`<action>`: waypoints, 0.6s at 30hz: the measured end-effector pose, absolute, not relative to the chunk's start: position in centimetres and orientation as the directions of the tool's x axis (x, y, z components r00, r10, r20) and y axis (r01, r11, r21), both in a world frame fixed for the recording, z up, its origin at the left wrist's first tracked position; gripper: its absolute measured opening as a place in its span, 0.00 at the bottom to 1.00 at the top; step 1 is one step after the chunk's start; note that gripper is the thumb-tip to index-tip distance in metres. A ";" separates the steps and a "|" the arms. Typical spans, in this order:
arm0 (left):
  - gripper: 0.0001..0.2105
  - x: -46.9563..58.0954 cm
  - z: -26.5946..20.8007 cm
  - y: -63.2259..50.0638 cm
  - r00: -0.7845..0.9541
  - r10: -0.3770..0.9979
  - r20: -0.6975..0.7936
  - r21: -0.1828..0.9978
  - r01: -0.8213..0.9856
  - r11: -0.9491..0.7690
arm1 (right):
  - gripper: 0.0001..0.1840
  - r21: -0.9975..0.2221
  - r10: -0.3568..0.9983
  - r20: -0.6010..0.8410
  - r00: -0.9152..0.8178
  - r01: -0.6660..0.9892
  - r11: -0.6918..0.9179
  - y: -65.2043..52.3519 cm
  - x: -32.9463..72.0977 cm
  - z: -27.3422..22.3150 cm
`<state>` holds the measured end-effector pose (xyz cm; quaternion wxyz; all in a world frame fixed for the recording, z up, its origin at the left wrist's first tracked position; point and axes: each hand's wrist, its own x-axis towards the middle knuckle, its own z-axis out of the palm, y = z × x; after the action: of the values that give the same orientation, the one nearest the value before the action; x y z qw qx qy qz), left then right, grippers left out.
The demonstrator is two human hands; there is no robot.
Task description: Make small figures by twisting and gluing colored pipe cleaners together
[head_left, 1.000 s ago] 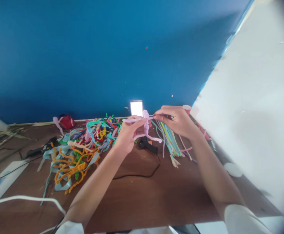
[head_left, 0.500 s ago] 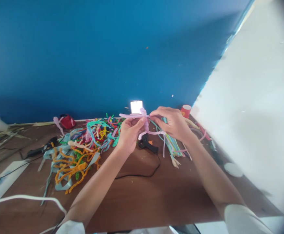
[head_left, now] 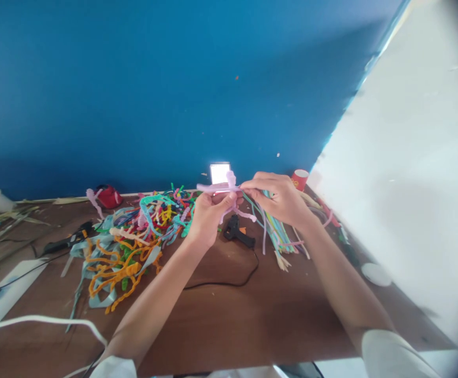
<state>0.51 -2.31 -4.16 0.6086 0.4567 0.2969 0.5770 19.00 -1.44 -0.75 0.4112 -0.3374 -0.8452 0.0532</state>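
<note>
A pale lilac pipe cleaner figure (head_left: 231, 179) is held up between both hands above the table. My left hand (head_left: 209, 215) pinches its middle between thumb and fingers, which hide part of the body. One straight fuzzy strand sticks out to the left, and a thinner curled limb hangs below the fingers. At the right end of the crosswise strand, my right hand (head_left: 272, 197) is closed in a fingertip pinch. Behind the figure a phone (head_left: 220, 172) with a bright white screen leans on the wall. A black glue gun (head_left: 238, 232) lies just below the hands.
On the left spreads a tangled heap of coloured pipe cleaners (head_left: 134, 268). A bundle of pastel pipe cleaners (head_left: 278, 231) lies at right, near a red paper cup (head_left: 300, 179). A second black glue gun (head_left: 65, 241) and a white cable (head_left: 40, 318) are at left. The blue wall (head_left: 197, 89) closes the back.
The lilac figure has tilted, so its lower body and limbs now show less beneath my left fingers. My right hand keeps its pinch at the strand's right end, almost unmoved.
</note>
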 end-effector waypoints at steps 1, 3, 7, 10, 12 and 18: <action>0.18 0.5 -4.0 -2.4 0.169 0.969 0.181 0.901 -0.424 -0.094 | 0.13 -0.369 0.608 0.658 -0.444 0.514 0.774 -1.4 19.1 -0.7; 0.19 0.4 -3.8 -2.6 0.181 0.962 0.205 0.907 -0.404 -0.117 | 0.13 -0.379 0.602 0.660 -0.449 0.493 0.783 -1.5 19.4 -0.5; 0.16 0.5 -3.6 -2.9 0.176 0.963 0.205 0.911 -0.393 -0.123 | 0.13 -0.388 0.606 0.653 -0.455 0.486 0.783 -1.7 19.4 -0.3; 0.15 0.6 -3.8 -2.8 0.164 0.966 0.198 0.907 -0.405 -0.117 | 0.13 -0.365 0.606 0.639 -0.474 0.506 0.781 -1.7 19.2 -0.3; 0.14 0.6 -4.0 -2.7 0.154 0.969 0.192 0.907 -0.405 -0.115 | 0.14 -0.341 0.602 0.636 -0.482 0.524 0.781 -1.7 19.1 -0.5; 0.13 0.8 -4.4 -2.4 0.131 0.973 0.188 0.901 -0.418 -0.118 | 0.15 -0.214 0.569 0.652 -0.502 0.598 0.772 -1.6 19.1 -0.8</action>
<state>0.80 -2.44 -4.43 0.5927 0.4630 0.2999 0.5869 19.13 -1.63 -0.82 0.3686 -0.3367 -0.8662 -0.0200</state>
